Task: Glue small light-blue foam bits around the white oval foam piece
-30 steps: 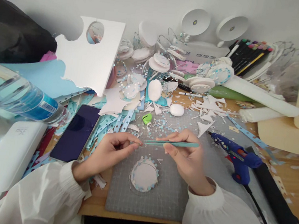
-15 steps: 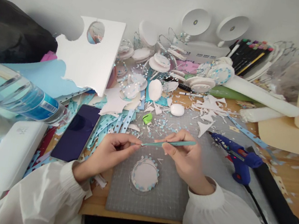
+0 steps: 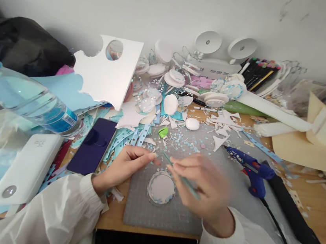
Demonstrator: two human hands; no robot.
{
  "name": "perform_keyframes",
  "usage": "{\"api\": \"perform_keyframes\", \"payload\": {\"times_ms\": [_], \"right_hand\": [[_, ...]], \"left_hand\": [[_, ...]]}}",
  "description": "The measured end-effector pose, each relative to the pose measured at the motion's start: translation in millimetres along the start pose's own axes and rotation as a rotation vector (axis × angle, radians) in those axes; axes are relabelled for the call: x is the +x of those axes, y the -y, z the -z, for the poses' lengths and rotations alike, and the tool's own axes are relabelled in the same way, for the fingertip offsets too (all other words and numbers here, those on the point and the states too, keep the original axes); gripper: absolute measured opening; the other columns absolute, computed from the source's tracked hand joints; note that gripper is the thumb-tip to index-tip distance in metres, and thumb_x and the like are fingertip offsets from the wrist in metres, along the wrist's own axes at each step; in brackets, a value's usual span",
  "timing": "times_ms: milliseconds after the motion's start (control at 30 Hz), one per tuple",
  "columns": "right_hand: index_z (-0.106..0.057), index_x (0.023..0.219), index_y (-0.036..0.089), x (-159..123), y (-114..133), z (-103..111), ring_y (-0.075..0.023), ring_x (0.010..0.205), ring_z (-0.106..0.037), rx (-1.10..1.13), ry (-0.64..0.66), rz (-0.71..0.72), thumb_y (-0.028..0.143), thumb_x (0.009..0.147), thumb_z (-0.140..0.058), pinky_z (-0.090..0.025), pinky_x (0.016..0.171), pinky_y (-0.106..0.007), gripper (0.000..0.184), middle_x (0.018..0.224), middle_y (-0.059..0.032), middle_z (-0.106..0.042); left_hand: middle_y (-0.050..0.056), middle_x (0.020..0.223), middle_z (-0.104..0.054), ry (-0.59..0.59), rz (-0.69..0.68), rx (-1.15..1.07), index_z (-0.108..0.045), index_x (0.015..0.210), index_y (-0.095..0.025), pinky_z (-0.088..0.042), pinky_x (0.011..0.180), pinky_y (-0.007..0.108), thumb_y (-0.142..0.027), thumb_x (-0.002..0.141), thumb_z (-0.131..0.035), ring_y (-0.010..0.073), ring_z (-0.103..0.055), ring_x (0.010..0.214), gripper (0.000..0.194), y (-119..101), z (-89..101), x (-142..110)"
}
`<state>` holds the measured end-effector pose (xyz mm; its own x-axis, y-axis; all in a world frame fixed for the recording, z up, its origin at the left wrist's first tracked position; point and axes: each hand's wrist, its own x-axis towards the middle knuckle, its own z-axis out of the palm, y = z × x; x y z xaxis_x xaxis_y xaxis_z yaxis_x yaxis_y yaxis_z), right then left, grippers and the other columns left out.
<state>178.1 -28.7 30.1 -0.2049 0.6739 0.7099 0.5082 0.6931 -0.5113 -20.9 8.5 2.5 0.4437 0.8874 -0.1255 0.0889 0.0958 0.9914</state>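
My right hand (image 3: 203, 184), smeared by motion, is closed round slim teal tweezers (image 3: 189, 186). Their tips point up and left, a short gap from my left fingertips. My left hand (image 3: 131, 163) is closed in a pinch, thumb against forefinger; whatever it may hold is too small to make out. Below and between both hands, a round white disc (image 3: 161, 187) lies on the grey cutting mat (image 3: 165, 219), with small pale blue and white pieces round its rim inside a thin ring.
Tiny paper bits and a green punch (image 3: 163, 132) lie beyond my hands. A blue glue gun (image 3: 247, 162) is at the right. A phone (image 3: 92, 145), a white power bank (image 3: 26, 168) and a water bottle (image 3: 43, 103) stand left. Decorated discs (image 3: 174, 78) crowd the back.
The tweezers have come away from my left fingertips and tilted, as my right hand turned and moved lower. My left hand keeps its pinch. The whole view has shifted slightly.
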Motion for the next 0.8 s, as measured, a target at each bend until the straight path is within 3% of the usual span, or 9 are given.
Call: {"api": "perform_keyframes", "payload": {"times_ms": [133,200,267,333,433,533,600,700,800], "right_hand": [[-0.066,0.090,0.021,3,12,-11,-0.0177,0.065,-0.062,-0.237,0.153,0.398,0.006,0.086,-0.054,-0.052,0.058,-0.033,0.019,0.085,-0.0079,-0.075],[-0.065,0.084,0.020,3,15,-17,-0.0177,0.065,-0.060,-0.321,0.170,0.486,0.005,0.087,-0.053,-0.051,0.059,-0.032,0.019,0.080,-0.0078,-0.073],[-0.064,0.082,0.020,1,16,-19,-0.0171,0.066,-0.058,-0.330,0.192,0.468,0.005,0.086,-0.053,-0.051,0.060,-0.031,0.019,0.079,-0.0068,-0.072],[-0.063,0.088,0.019,-4,16,-15,-0.0168,0.072,-0.059,-0.232,0.242,0.343,0.004,0.087,-0.050,-0.052,0.066,-0.031,0.020,0.084,-0.0068,-0.070],[-0.062,0.098,0.019,-14,13,-1,-0.0173,0.083,-0.060,-0.110,0.236,0.028,0.004,0.087,-0.047,-0.051,0.075,-0.031,0.023,0.091,-0.0071,-0.067],[-0.061,0.092,0.021,-25,6,11,-0.0158,0.074,-0.060,-0.110,0.170,-0.311,0.011,0.087,-0.052,-0.049,0.065,-0.028,0.015,0.080,-0.0033,-0.064],[-0.061,0.088,0.022,-33,1,14,-0.0139,0.062,-0.057,-0.079,0.208,-0.495,0.019,0.087,-0.056,-0.047,0.055,-0.026,0.006,0.072,-0.0005,-0.064],[-0.062,0.085,0.022,-44,-2,8,-0.0131,0.054,-0.056,-0.007,0.281,-0.658,0.029,0.084,-0.063,-0.044,0.048,-0.025,0.007,0.065,0.0013,-0.063],[-0.063,0.080,0.022,-53,0,-2,-0.0132,0.052,-0.057,0.050,0.296,-0.720,0.030,0.084,-0.062,-0.044,0.046,-0.024,0.009,0.062,0.0012,-0.063]], "left_hand": [[-0.004,0.050,-0.035,0.079,0.023,-0.067,-0.055,0.053,-0.014,-0.025,0.049,0.024,-0.051,0.083,-0.061,0.0081,-0.028,0.050,0.048,-2,-2.1,-3],[-0.003,0.052,-0.039,0.073,0.048,-0.099,-0.055,0.055,-0.014,-0.026,0.049,0.023,-0.046,0.082,-0.063,0.0083,-0.031,0.051,0.043,-4,-3.7,-3],[-0.004,0.051,-0.039,0.057,0.058,-0.137,-0.054,0.055,-0.014,-0.025,0.048,0.023,-0.042,0.081,-0.064,0.0075,-0.029,0.050,0.039,-4,-5.0,-3],[-0.005,0.050,-0.036,0.045,0.051,-0.164,-0.053,0.053,-0.014,-0.022,0.047,0.023,-0.038,0.081,-0.065,0.0066,-0.027,0.048,0.039,-4,-5.7,-3],[-0.006,0.047,-0.032,0.025,0.046,-0.189,-0.058,0.056,-0.013,-0.019,0.046,0.023,-0.035,0.081,-0.064,0.0061,-0.024,0.046,0.034,-3,-5.2,-2],[-0.007,0.046,-0.030,0.015,0.063,-0.243,-0.061,0.058,-0.013,-0.017,0.045,0.023,-0.034,0.081,-0.063,0.0056,-0.022,0.044,0.031,-2,-4.2,-2],[-0.007,0.046,-0.030,0.021,0.068,-0.268,-0.063,0.059,-0.013,-0.017,0.045,0.023,-0.034,0.080,-0.064,0.0055,-0.021,0.043,0.030,-1,-3.9,-2],[-0.007,0.047,-0.030,0.015,0.066,-0.261,-0.064,0.059,-0.013,-0.017,0.045,0.023,-0.034,0.080,-0.064,0.0056,-0.021,0.044,0.029,0,-4.1,-1],[-0.007,0.047,-0.030,0.015,0.085,-0.259,-0.064,0.060,-0.013,-0.018,0.045,0.024,-0.035,0.079,-0.064,0.0061,-0.023,0.045,0.029,2,-4.1,-1]]}}
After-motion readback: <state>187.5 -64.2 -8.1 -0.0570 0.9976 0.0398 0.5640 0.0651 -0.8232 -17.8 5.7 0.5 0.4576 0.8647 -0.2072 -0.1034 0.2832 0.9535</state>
